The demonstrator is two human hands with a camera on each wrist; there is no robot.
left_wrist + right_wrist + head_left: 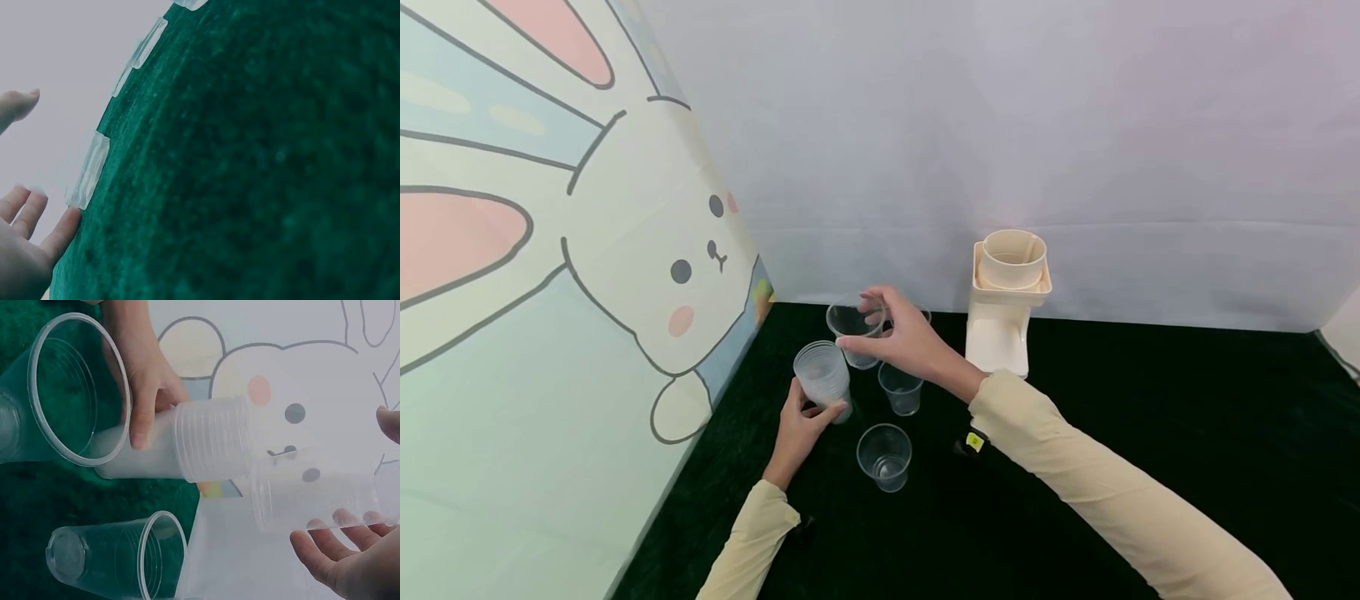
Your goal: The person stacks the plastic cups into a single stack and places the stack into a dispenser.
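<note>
Obscured and cropped items

A clear plastic cup at the back is mostly hidden behind the right hand. The left hand is cut off by the left wrist view's edge; the pale taped strips there are blurred.

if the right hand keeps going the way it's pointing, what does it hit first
Probably the stack of cups held by the left hand. The right hand, holding a single clear cup, points left toward it; depth is unclear.

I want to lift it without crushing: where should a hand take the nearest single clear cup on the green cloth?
Grip the nearest clear cup around its upper wall just below the rim, coming from the right, probably. It stands upright, mouth open, apart from the other cups, and the ringed rim looks stiffest.
</note>
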